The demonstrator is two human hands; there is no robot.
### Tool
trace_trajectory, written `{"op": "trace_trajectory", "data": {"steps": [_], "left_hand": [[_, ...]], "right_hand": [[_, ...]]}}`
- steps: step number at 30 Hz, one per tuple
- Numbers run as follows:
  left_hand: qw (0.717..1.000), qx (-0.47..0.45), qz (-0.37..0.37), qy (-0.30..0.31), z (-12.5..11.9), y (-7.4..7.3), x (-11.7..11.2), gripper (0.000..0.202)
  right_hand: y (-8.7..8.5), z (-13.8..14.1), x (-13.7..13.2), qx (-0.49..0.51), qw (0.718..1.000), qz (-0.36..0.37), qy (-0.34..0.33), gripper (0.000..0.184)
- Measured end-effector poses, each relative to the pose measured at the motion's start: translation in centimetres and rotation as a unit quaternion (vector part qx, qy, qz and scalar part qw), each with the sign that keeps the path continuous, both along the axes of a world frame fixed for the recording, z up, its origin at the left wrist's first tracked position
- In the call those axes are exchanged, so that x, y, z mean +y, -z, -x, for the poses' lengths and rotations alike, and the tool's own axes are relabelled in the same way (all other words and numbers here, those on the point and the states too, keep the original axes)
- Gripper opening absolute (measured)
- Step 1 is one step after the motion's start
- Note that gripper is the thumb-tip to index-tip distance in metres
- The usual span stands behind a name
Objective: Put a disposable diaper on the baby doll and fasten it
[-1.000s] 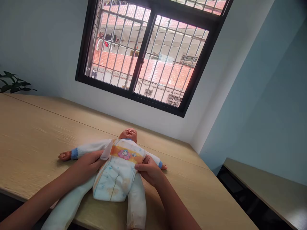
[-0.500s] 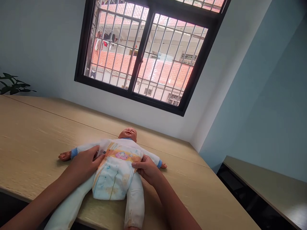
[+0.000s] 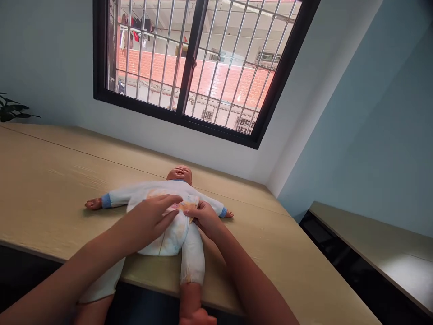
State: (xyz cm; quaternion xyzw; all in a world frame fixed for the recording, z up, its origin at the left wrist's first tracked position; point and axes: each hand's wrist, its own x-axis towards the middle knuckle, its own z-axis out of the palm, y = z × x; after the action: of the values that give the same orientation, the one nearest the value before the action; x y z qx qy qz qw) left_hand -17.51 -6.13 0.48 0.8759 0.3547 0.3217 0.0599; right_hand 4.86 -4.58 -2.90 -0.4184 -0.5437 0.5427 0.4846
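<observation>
A baby doll lies on its back on the table, head toward the window. It wears a white top with blue cuffs and white trousers. Over its belly and hips is a diaper with an orange and pink printed waistband. My left hand reaches across the diaper's front with its fingers stretched out, hiding much of the waistband. At the diaper's right side my right hand pinches the edge between thumb and fingers. The two hands' fingertips are close together.
The wooden table has its near edge under the doll's knees, and the lower legs hang past it. A barred window is in the wall behind. Another desk stands at the right, and plant leaves show at the left.
My left hand has left the diaper's left side and moved right across its front, its fingers now straightened. My right hand stays at the right edge. The view has tilted down a little.
</observation>
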Motion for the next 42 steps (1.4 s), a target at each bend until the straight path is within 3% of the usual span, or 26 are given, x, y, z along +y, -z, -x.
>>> {"op": "trace_trajectory", "data": {"steps": [3,7,9,14,18,20,23,28,32,35,39,42], "left_hand": [[0.997,0.073,-0.008,0.032,-1.9,1.5,0.9,0.044],[0.996,0.078,-0.035,0.023,-2.0,3.6,1.9,0.048],[0.996,0.082,-0.036,0.026,-1.8,3.9,2.0,0.049],[0.991,0.12,-0.036,0.037,-2.2,3.1,2.0,0.05],[0.986,0.157,-0.038,0.041,-3.4,2.0,2.7,0.046],[0.984,0.173,-0.027,0.033,-4.1,1.5,3.3,0.049],[0.985,0.167,0.009,0.044,-5.1,0.9,4.8,0.05],[0.981,0.161,0.05,0.092,-6.3,0.3,8.5,0.04],[0.971,0.185,0.065,0.135,-7.0,-0.4,10.8,0.038],[0.965,0.201,0.079,0.146,-7.4,-1.0,11.9,0.03],[0.957,0.24,0.1,0.131,-8.0,-1.7,12.9,0.007],[0.956,0.216,0.115,0.162,-8.3,-1.9,13.0,0.014]], "right_hand": [[-0.3,-0.9,0.3,-0.045,0.999,0.007,0.013,0.033],[-0.7,-3.7,1.5,-0.227,0.959,-0.003,0.17,0.02],[-0.7,-5.3,2.0,-0.274,0.939,-0.01,0.208,0.016],[-0.3,-7.0,1.9,-0.356,0.918,0.0,0.176,0.016],[0.6,-5.8,1.6,-0.487,0.86,-0.077,0.135,0.008],[1.3,-5.1,1.9,-0.532,0.83,-0.111,0.125,0.014],[2.1,-4.7,2.3,-0.549,0.818,-0.117,0.126,0.018],[2.3,-5.0,2.4,-0.54,0.832,-0.071,0.111,0.025],[2.6,-5.7,2.9,-0.463,0.875,-0.063,0.13,0.02],[3.1,-6.1,3.7,-0.378,0.912,-0.031,0.159,0.011],[3.6,-6.3,4.4,-0.324,0.928,-0.035,0.181,0.016],[3.7,-6.1,4.5,-0.269,0.947,-0.012,0.172,0.015]]}}
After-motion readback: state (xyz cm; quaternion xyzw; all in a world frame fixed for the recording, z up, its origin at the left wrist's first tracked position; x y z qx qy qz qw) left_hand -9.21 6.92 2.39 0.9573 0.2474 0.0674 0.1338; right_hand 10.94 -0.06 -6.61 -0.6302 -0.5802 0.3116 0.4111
